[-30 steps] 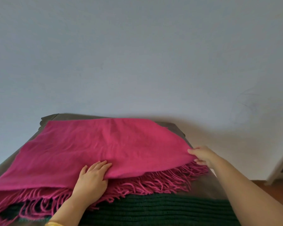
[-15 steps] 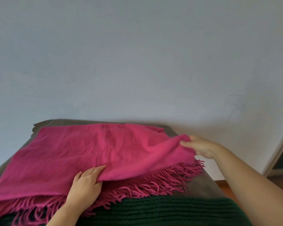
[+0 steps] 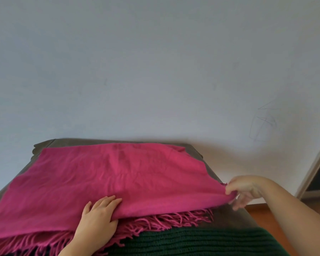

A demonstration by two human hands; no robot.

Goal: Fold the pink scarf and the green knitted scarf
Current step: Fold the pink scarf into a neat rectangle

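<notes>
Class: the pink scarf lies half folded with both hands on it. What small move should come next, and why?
Probably draw the pinched corner outward to line up the edges. The right hand pinches the fringed pink woollen scarf at its right corner, the top layer sags toward it, and the left hand holds the near edge above the fringe.

Pink fringed wool scarf (image 3: 118, 174) on grey-brown table (image 3: 210, 170); dark green knitted scarf (image 3: 201, 242) before it, under its fringe.
</notes>
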